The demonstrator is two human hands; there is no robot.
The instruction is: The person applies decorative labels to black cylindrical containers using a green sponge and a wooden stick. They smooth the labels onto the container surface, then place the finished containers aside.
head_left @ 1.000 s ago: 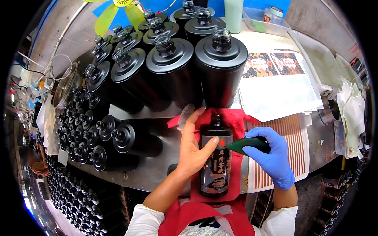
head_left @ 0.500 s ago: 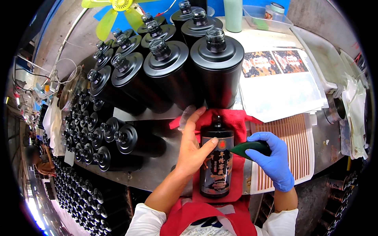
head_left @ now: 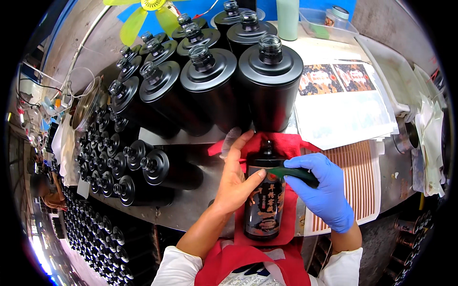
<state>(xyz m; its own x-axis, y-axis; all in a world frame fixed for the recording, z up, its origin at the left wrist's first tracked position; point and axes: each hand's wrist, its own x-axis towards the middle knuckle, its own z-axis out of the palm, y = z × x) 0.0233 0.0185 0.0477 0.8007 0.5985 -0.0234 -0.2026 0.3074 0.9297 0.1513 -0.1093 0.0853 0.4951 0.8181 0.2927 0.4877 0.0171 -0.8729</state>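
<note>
Metal worktop [head_left: 393, 164] carries upright black bottles [head_left: 208, 76] to the rear. Labelled bottle [head_left: 264, 209] lies on red cloth [head_left: 288, 219], neck pointing away. Left hand [head_left: 235, 186] (bare) is unclenched, fingers extended, thumb at the label's upper left. Right hand [head_left: 327, 195], blue-gloved, grasps a green scraper [head_left: 303, 175], its tip at the label's top.

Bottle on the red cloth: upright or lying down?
Lying down: the bottle shows its printed side facing up, its neck pointing forward.

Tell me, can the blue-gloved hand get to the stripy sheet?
Probably yes: the blue-gloved right hand appears above the striped sheet with nothing visible between them, though its grip holds a green tool.
</note>
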